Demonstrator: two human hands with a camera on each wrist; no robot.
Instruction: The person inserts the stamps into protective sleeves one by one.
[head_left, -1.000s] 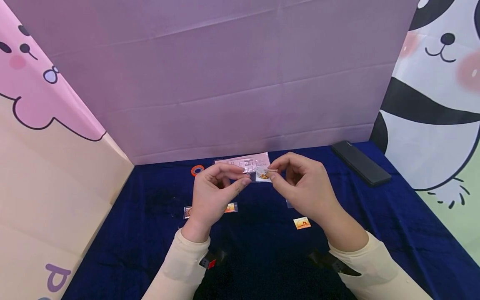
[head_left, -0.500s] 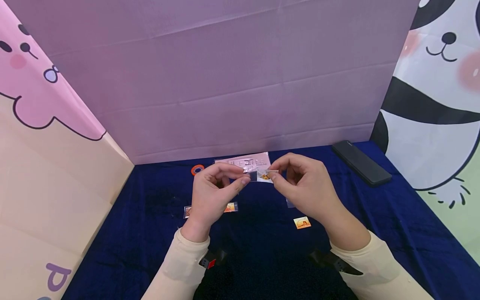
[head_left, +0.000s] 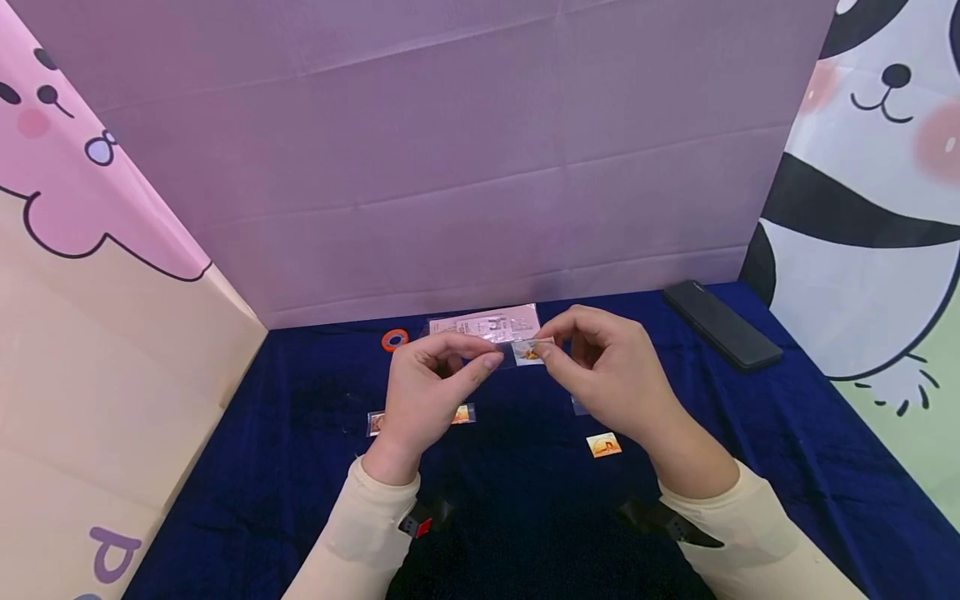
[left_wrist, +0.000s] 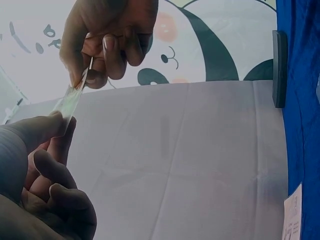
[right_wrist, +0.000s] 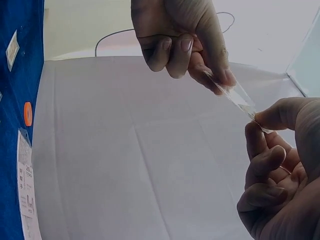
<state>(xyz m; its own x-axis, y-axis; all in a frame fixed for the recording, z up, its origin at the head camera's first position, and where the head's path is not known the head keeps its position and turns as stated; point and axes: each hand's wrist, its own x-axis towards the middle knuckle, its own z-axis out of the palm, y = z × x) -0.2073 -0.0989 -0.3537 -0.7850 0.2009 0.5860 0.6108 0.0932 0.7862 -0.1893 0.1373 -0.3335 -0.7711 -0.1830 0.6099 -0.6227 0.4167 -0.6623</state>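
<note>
My left hand (head_left: pixel 431 392) pinches the left end of a small clear plastic sleeve (head_left: pixel 506 357) between thumb and forefinger. At the other end, my right hand (head_left: pixel 611 375) pinches a small stamp-like picture card (head_left: pixel 527 353), white with a yellowish-brown design. Card and sleeve meet in the air between the hands; how far the card sits inside the sleeve I cannot tell. In the left wrist view the sleeve (left_wrist: pixel 69 107) appears tilted, spanning both sets of fingertips. The right wrist view also shows the thin sleeve (right_wrist: pixel 239 100) stretched between both hands.
An orange picture card (head_left: pixel 604 445) lies on the dark blue cloth (head_left: pixel 510 475). Sleeved cards (head_left: pixel 463 414) lie partly behind my left hand. At the back are an orange tape ring (head_left: pixel 394 339), a pink printed packet (head_left: pixel 487 322) and a black phone-like slab (head_left: pixel 722 325).
Both hands stay almost in place. The card and sleeve between them have shifted and tilted very slightly; both grips are kept.
</note>
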